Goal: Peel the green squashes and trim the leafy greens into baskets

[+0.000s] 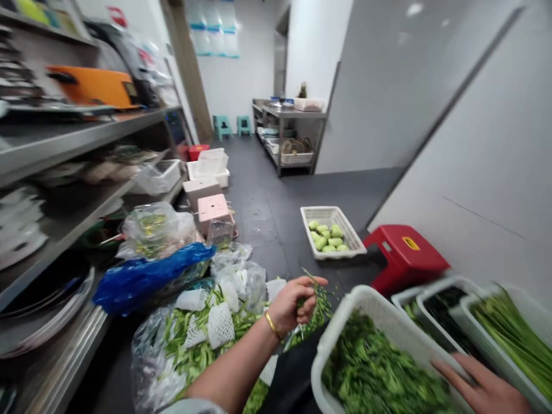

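Observation:
My left hand (299, 302), with a gold bracelet (272, 326) at the wrist, hovers left of a white plastic basket (321, 351). Its index finger points outward while the other fingers curl in; whatever they hold is hard to make out. Thin green sprigs (321, 310) show just behind it. Leafy greens (379, 368) fill much of the basket, which is tilted. On its right rim lies my right hand (487, 382), slightly blurred, gripping the edge. Beneath my left forearm, a clear plastic bag (150, 356) holds green trimmings (241, 339) and white foam net sleeves (221, 325).
Several more baskets stand at right, one with long green stalks (513, 328). Beyond are a red stool (407, 259) and a basket of pale green fruit or vegetables (330, 237) on the floor. A metal shelf (86, 138) and blue plastic bag (150, 276) border the left.

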Action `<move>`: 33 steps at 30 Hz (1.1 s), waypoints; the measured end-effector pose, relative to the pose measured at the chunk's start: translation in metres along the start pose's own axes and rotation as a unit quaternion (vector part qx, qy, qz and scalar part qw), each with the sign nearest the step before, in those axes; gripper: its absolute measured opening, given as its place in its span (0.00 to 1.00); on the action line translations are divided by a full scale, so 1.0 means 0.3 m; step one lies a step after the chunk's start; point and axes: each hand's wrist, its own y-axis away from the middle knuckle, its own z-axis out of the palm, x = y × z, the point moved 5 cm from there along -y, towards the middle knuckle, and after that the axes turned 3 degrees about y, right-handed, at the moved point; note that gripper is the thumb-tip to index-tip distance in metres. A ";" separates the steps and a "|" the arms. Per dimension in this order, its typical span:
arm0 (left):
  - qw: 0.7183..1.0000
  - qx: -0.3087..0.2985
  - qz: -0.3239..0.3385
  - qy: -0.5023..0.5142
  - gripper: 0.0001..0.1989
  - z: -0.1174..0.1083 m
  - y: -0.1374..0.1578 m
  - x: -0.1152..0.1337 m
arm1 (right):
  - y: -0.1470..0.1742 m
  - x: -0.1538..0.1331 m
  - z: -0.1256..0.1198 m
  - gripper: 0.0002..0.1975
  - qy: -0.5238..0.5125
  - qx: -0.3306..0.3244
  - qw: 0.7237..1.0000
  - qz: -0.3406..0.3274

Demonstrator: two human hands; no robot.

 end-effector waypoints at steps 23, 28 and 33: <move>0.945 -0.104 -0.236 -0.200 0.15 0.360 -0.017 -0.408 | 0.195 -0.251 -0.125 0.18 -0.042 0.083 0.958 -0.270; 0.940 -0.133 -0.278 -0.144 0.14 0.350 -0.016 -0.435 | 0.188 -0.293 -0.082 0.13 -0.171 0.040 0.928 -0.329; 0.933 -0.145 -0.300 -0.133 0.16 0.313 -0.020 -0.456 | 0.189 -0.299 -0.054 0.11 -0.163 0.032 0.932 -0.321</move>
